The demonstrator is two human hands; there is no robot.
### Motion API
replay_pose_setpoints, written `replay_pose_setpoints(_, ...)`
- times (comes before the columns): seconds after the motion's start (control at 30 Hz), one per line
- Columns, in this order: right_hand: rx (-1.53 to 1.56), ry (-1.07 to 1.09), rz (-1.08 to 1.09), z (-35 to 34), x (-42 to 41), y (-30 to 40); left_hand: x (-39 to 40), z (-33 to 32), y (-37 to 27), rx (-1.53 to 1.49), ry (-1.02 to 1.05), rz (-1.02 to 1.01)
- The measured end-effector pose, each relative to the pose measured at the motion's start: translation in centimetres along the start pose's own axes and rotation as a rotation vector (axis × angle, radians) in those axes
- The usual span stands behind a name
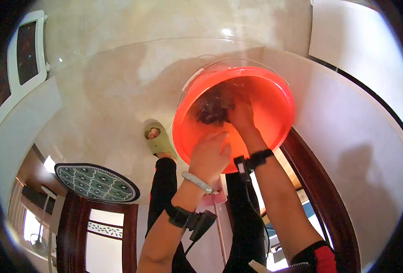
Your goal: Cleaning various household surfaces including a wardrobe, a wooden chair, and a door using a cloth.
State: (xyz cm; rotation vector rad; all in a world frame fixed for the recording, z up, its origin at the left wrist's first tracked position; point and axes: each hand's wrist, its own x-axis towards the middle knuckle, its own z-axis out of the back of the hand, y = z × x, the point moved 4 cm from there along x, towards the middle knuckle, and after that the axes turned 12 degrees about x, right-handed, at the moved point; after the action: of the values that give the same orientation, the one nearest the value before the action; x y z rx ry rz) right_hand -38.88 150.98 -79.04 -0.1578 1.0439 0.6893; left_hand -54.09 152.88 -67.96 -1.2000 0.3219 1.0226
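An orange-red plastic bucket (273,126) with a wire handle stands before me on the floor, with water and a dark soaked cloth (210,109) in it. My right hand (240,112) reaches down inside the bucket and touches the cloth's right side; its fingertips are hidden, so its hold is unclear. Over the bucket's near left rim is my left hand (211,153), fingers loosely bent, holding nothing. A pale bangle (197,182) circles the left wrist, and each forearm wears a black strap with a small device.
A green slipper (158,140) is on my foot, left of the bucket. Further left lies an oval patterned mat (97,182). A pink object (215,196) with a long thin handle is below the bucket. Dark wooden door frames (324,191) and a pale wall stand at right.
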Motion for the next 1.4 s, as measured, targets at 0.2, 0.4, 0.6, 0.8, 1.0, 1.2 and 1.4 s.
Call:
replay_pose_setpoints(0.2,0.531,-0.089,0.614,6.9,-12.9,1.5,-0.2,-2.6,0.4,-1.240,0.136,0.941)
replay_pose_setpoints(0.4,0.828,0.468,0.720,10.3,-21.5,2.9,2.5,-4.4,-0.1,-1.880,0.373,0.557)
replay_pose_setpoints(0.6,1.055,0.718,0.537,11.0,-21.7,3.1,2.2,-4.7,-0.2,-1.951,0.467,0.646)
replay_pose_setpoints(0.8,1.492,0.885,0.426,10.0,-19.8,0.7,1.4,-4.9,1.0,-1.517,0.414,0.694)
replay_pose_setpoints(1.0,1.542,0.276,0.238,8.0,-11.4,-2.8,-0.8,-0.1,-2.3,-1.615,0.657,0.341)
replay_pose_setpoints(1.2,1.904,0.298,0.009,3.2,-11.9,-1.0,-3.7,0.7,-5.1,-1.734,0.779,0.399)
replay_pose_setpoints(1.4,1.838,0.200,0.015,3.6,-15.4,2.6,-6.0,-0.3,-6.9,-2.387,0.871,0.334)
